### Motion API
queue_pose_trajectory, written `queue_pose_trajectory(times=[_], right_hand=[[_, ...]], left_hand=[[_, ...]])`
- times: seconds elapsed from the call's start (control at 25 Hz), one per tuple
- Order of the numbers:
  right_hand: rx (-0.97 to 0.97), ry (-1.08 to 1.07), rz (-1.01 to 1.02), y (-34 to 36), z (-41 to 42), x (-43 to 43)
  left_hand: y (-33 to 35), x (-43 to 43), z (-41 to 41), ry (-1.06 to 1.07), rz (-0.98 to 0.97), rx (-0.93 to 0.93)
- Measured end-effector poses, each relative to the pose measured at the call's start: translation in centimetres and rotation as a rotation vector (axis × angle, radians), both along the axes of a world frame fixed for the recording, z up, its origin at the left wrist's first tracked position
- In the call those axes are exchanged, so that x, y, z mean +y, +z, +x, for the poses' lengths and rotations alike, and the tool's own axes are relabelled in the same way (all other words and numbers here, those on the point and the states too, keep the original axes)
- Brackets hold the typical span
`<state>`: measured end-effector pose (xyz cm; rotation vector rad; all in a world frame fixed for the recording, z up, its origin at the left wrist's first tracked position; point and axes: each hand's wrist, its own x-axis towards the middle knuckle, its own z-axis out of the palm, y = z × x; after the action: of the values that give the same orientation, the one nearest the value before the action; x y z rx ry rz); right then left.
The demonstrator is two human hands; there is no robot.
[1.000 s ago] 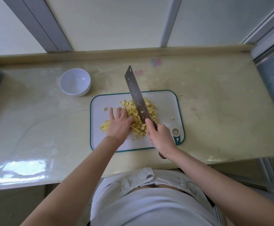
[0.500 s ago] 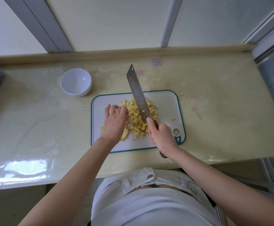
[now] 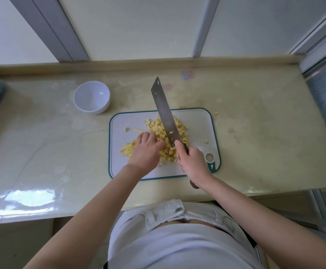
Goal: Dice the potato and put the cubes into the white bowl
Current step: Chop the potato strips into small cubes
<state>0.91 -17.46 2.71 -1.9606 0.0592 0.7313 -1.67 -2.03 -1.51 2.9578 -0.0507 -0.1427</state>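
The potato is all on the cutting board [image 3: 198, 121] in front of me, in 2 states. Most of it is a heap of potato cubes [image 3: 159, 131] in the middle of the board. A small bundle of potato sticks [image 3: 127, 150] lies at the heap's left edge, not yet cross-cut. The sticks run from near-left to far-right, with their right ends under my left hand [image 3: 145, 152]. Its fingers are bent down over the bundle and pin it to the board, though the fingertips themselves are hidden from me.

My right hand [image 3: 192, 162] is wrapped tight round the handle of the knife [image 3: 164, 109], index finger stretched up onto the blade. The blade points away from me and a little left, over the right half of the heap, its tip past the far edge of the board. I cannot tell whether the edge touches the cubes.

So the sticks lie to the left of the blade, with the heap between them. I judge the knife must come left to meet them, roughly across their length.

The white bowl [image 3: 91, 97] sits empty on the counter [image 3: 255, 117] beyond the board's far-left corner, nearer my left hand. 1 crumb [image 3: 216, 113] has strayed off the board's far-right corner.
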Motion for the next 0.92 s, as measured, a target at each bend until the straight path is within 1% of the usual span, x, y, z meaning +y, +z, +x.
queue_pose_trajectory(times=[0.12,0.24,0.32,0.4,0.52,0.6,0.72,0.84,0.92], right_hand=[[0.003,-0.02,-0.006,0.0,0.0,-0.1],[0.01,-0.027,0.0,-0.1,0.0,-0.2],[0.011,-0.023,0.002,-0.1,0.1,-0.1],[0.007,-0.014,0.003,-0.1,0.1,-0.2],[0.012,-0.004,0.01,-0.1,0.1,-0.2],[0.018,-0.005,0.014,-0.1,0.1,-0.3],[0.034,0.001,0.019,-0.1,0.0,-0.1],[0.035,0.014,0.014,-0.1,-0.2,0.0],[0.035,0.016,0.007,-0.2,-0.2,0.0]], left_hand=[[-0.5,-0.5,0.5,-0.012,0.013,0.03],[-0.8,-0.6,0.8,-0.029,0.083,0.059],[-0.9,-0.5,0.9,-0.029,0.114,0.049],[-0.8,-0.2,0.7,-0.009,0.098,-0.001],[-0.4,0.7,-0.2,0.145,0.016,-0.142],[-0.7,1.5,-1.3,0.248,-0.007,-0.191],[-1.5,2.3,-3.0,0.292,-0.007,-0.135],[-0.7,2.6,-2.8,0.291,-0.181,-0.036],[-0.3,3.1,-1.7,0.262,-0.264,0.126]])
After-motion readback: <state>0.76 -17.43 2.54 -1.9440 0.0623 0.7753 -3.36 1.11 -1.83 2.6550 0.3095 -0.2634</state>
